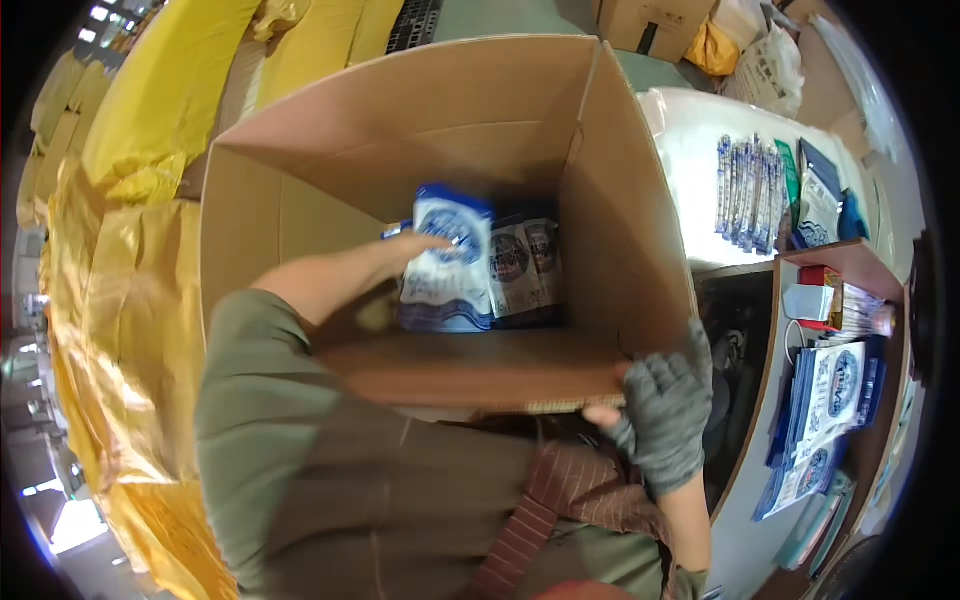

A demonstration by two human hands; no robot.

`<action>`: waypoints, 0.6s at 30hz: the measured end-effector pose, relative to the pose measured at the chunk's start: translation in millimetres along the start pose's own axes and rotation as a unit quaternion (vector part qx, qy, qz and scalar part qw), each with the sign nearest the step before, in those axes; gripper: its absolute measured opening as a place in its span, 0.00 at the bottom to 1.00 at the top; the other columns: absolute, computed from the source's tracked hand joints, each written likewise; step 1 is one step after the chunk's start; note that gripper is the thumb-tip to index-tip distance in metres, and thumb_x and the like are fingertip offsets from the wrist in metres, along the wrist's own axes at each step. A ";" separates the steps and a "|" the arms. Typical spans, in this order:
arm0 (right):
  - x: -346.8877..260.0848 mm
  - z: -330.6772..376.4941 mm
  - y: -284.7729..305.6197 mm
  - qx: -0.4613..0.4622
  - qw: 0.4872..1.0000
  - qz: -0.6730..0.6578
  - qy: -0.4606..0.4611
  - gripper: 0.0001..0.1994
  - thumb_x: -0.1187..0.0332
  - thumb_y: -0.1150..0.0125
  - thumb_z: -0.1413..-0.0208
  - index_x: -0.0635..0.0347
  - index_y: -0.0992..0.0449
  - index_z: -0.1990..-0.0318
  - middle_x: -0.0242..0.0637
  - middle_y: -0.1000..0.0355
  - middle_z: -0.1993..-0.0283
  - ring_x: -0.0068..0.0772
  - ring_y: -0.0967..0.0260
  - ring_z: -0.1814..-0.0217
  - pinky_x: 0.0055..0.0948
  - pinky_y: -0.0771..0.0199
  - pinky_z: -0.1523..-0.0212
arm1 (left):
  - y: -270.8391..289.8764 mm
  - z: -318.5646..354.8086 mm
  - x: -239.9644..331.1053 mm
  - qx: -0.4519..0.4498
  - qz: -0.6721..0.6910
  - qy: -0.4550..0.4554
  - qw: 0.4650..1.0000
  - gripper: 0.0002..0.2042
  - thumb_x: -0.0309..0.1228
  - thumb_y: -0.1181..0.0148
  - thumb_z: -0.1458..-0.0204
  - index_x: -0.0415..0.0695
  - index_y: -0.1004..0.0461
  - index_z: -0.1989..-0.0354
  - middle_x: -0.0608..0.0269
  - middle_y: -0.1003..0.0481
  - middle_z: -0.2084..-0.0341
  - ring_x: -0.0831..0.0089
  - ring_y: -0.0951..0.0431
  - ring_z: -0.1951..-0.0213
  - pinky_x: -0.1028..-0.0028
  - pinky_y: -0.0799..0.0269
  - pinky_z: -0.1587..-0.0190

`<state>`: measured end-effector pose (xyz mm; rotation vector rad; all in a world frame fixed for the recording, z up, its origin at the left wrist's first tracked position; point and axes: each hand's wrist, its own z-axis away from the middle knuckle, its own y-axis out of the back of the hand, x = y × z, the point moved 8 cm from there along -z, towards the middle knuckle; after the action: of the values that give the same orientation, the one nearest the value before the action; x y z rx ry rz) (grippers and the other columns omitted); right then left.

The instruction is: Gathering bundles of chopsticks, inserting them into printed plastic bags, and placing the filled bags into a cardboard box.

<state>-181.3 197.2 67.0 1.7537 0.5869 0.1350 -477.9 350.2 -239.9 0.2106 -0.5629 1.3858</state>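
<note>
A large open cardboard box (480,85) stands in front of me. My left hand (418,246) reaches down inside it, bare, with the fingers closed on a blue-and-white plastic packet (455,215). Under and beside that packet lie another blue-and-white packet (445,300) and darker packets with round printed emblems (512,262). The underside of the left hand is hidden. My right hand (665,415), in a grey fingerless glove, grips the box at its near right corner, thumb outside and fingers over the rim.
Yellow wrapped bundles (165,90) line the left side. To the right, a white surface (690,120) carries a row of slim packets (750,190). Below it, a shelf (750,480) holds stacked blue-and-white packets (830,390). Another cardboard box (655,25) and plastic bags (770,70) sit behind.
</note>
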 end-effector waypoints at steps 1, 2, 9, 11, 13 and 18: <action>1.6 -1.8 -0.9 -0.025 1.000 -0.010 -0.008 0.27 0.38 0.46 0.51 0.57 0.31 0.77 0.35 0.36 0.79 0.36 0.35 0.75 0.50 0.50 0.33 | 35.7 -25.2 -26.1 0.027 0.022 0.029 0.999 0.19 0.26 0.37 0.51 0.33 0.30 0.51 0.47 0.23 0.60 0.58 0.19 0.62 0.60 0.21 0.58; 8.5 -2.7 -2.1 -0.030 0.999 -0.008 -0.028 0.27 0.38 0.46 0.51 0.57 0.31 0.77 0.35 0.36 0.79 0.36 0.35 0.75 0.50 0.50 0.33 | 47.7 -38.5 -44.0 0.026 0.027 0.055 0.998 0.21 0.30 0.39 0.49 0.35 0.32 0.48 0.48 0.24 0.58 0.59 0.20 0.60 0.60 0.22 0.56; 16.5 -22.8 -5.8 -0.029 0.999 -0.033 -0.008 0.25 0.39 0.44 0.53 0.54 0.27 0.73 0.33 0.30 0.74 0.32 0.31 0.70 0.51 0.45 0.36 | 56.2 -36.9 -67.4 -0.041 0.128 0.109 0.985 0.25 0.37 0.40 0.48 0.39 0.34 0.44 0.50 0.26 0.52 0.56 0.23 0.53 0.58 0.28 0.47; 15.5 -20.5 -6.9 -0.052 0.998 -0.041 0.008 0.27 0.37 0.50 0.50 0.55 0.28 0.68 0.35 0.34 0.70 0.38 0.34 0.67 0.55 0.47 0.36 | 71.7 -68.3 -98.3 -0.106 0.270 0.211 0.934 0.24 0.37 0.37 0.50 0.39 0.31 0.47 0.52 0.25 0.53 0.59 0.23 0.55 0.59 0.26 0.50; 16.0 -16.7 -10.2 -0.037 0.999 -0.014 0.002 0.28 0.36 0.51 0.49 0.55 0.28 0.69 0.36 0.34 0.71 0.39 0.34 0.67 0.55 0.46 0.37 | 81.6 -112.7 -88.3 -0.052 0.095 0.001 0.994 0.22 0.36 0.34 0.52 0.39 0.28 0.50 0.54 0.24 0.56 0.62 0.21 0.60 0.61 0.25 0.54; 20.4 -12.0 -11.0 -0.063 0.998 0.020 0.004 0.20 0.43 0.45 0.52 0.51 0.29 0.74 0.32 0.28 0.70 0.33 0.30 0.67 0.50 0.43 0.37 | 48.9 -91.7 -51.6 -0.061 0.068 -0.048 0.995 0.22 0.29 0.35 0.52 0.41 0.30 0.47 0.58 0.23 0.58 0.67 0.22 0.60 0.65 0.24 0.57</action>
<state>-171.7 218.7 55.6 1.6443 0.5384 0.2016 -506.1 356.9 -352.3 0.1425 -0.7501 1.4742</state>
